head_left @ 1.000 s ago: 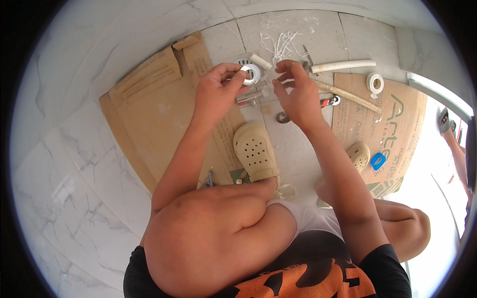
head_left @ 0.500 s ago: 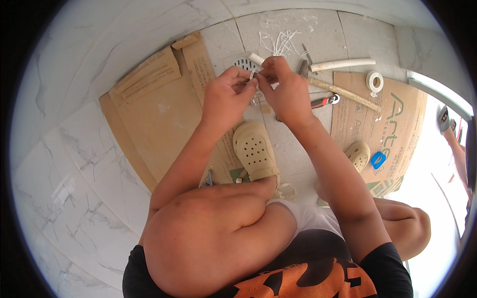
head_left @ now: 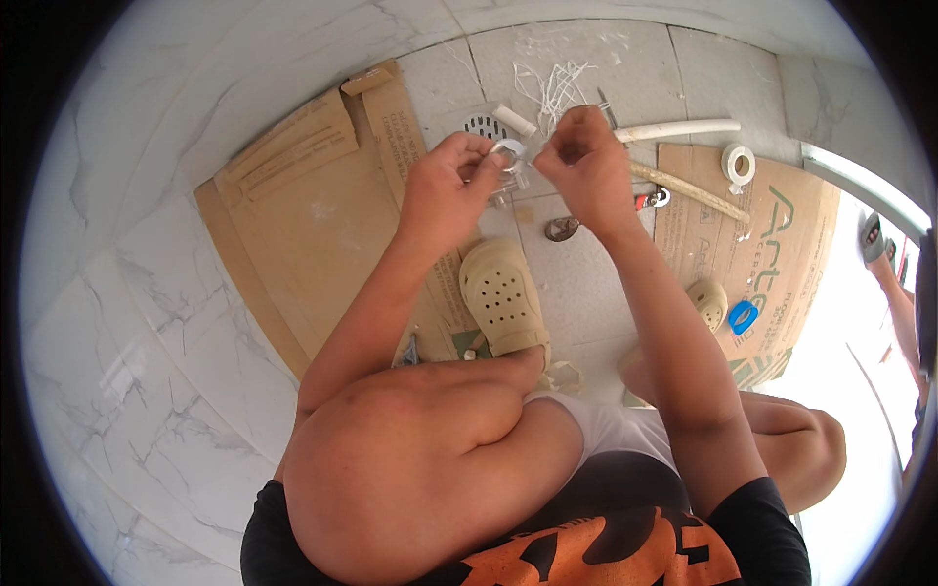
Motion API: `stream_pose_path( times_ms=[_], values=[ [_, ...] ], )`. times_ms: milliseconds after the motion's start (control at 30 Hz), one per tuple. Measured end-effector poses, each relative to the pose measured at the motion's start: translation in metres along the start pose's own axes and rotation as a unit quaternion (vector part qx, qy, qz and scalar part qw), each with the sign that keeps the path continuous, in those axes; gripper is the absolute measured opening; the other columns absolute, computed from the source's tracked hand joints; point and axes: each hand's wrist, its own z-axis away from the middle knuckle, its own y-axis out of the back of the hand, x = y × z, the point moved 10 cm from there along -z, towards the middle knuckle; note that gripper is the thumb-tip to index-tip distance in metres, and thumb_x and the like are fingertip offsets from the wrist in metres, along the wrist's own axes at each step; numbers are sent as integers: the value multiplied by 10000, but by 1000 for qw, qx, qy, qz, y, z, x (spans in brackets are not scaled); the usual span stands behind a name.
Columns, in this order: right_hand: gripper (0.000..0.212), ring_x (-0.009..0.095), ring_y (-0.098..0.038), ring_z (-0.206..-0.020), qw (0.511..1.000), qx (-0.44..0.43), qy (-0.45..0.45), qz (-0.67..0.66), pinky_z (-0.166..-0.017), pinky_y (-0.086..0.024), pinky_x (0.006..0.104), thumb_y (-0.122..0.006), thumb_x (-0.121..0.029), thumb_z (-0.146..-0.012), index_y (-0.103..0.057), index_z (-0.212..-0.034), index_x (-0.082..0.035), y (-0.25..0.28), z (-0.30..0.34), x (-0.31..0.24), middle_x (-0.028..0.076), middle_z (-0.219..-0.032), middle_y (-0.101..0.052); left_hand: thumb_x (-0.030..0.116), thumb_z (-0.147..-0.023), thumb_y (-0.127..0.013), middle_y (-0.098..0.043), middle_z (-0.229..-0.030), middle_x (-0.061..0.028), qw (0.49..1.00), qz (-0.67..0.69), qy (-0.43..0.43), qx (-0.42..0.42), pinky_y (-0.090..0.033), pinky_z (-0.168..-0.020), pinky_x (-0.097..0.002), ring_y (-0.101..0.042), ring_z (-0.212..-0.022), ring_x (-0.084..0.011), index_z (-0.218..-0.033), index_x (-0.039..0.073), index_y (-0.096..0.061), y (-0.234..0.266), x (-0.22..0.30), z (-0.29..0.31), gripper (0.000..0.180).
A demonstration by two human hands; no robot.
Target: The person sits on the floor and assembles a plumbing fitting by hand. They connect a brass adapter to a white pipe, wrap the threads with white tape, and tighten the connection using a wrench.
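My left hand [head_left: 451,186] pinches a small pale shiny ring [head_left: 509,151] between thumb and fingers, above the floor by the drain grate [head_left: 484,126]. To its right, my right hand [head_left: 590,176] is closed with the fingertips together, a short gap away from the ring. Whatever its fingers may hold is too small or hidden to make out. Under and behind the ring shows a clear, see-through piece [head_left: 522,180]. A short white pipe piece [head_left: 514,120] lies just beyond the hands.
Tangled white strings [head_left: 555,90], a white tube [head_left: 679,128], a wooden handle [head_left: 694,190] and a red-handled tool [head_left: 653,198] lie around my right hand. A white tape roll [head_left: 738,165] and a blue ring [head_left: 744,317] rest on right cardboard [head_left: 718,234]. More cardboard [head_left: 303,215] covers the left.
My right hand has moved right, away from my left hand, which stays nearly in place. The pale ring and a round dark metal thing on the floor now show more plainly.
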Motion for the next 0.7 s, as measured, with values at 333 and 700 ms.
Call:
stream_pose_path(
  times_ms=[333,700],
  values=[
    [214,316,-715,-711,988,-44,72,133,-646,-548,421,-687,-108,-991,-615,-1184,-49,7,4,-11,159,-820,-728,119,-1004,-735,-797,-1005,-107,999,14,15,25,-584,-731,-263,-754,-866,-114,-1110,-14,-673,17,3,-3,181],
    [347,220,-788,-848,1000,-13,3,-18,-799,-610,335,-813,-88,-920,-612,-1192,-12,-21,20,-28,126,-1003,-800,135,-997,-758,-797,-997,-107,998,-37,-17,45,-590,-747,-267,-753,-871,-110,-1096,-10,-656,7,11,5,204]
  ],
)
